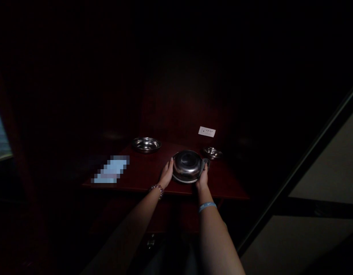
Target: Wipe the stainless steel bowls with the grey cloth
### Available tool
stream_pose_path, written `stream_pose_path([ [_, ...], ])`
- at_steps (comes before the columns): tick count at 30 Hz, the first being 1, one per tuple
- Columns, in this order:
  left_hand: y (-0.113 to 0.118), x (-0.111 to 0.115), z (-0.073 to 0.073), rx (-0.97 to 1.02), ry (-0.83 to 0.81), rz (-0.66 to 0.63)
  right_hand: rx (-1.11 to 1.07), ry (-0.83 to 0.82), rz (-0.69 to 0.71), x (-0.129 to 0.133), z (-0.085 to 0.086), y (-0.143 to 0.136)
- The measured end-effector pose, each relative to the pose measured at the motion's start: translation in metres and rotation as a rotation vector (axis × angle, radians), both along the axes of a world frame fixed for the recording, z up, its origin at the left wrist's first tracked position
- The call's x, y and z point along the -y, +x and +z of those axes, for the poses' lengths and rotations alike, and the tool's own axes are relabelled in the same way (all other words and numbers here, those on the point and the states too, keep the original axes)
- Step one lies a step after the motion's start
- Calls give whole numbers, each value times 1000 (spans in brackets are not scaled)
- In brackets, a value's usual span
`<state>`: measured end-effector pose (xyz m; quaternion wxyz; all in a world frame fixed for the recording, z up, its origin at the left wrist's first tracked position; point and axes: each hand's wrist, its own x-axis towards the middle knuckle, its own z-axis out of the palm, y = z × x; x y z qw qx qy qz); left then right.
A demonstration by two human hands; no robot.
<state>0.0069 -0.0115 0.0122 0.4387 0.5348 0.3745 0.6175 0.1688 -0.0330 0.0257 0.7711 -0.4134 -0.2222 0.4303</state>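
Note:
An upside-down metal bowl (187,165) is held between my two hands above the front part of a dark red shelf (144,172). My left hand (166,174) grips its left rim. On the right side my right hand (203,176) holds the bowl together with a dark grey cloth (205,163), pressed against the rim. Behind and to the left, a shallow metal dish (147,144) stands upright on the shelf. Smaller metal bowls (212,152) sit at the back right, just beyond my right hand.
A white socket plate (207,131) is on the back wall. A blurred, bright flat object (111,170) lies at the shelf's left. The shelf's front edge runs below my hands. Dark walls stand on both sides, and a slanted edge crosses the right.

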Motion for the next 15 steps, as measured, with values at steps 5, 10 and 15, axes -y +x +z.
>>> stream_pose_path([
  [5,1,2,2,32,-9,-21,-38,62,17,0,0,1],
  [10,2,2,2,55,-34,-6,-114,88,72,-1,1,-2],
  [15,2,1,1,49,-39,3,-102,90,92,-4,-2,-3],
])
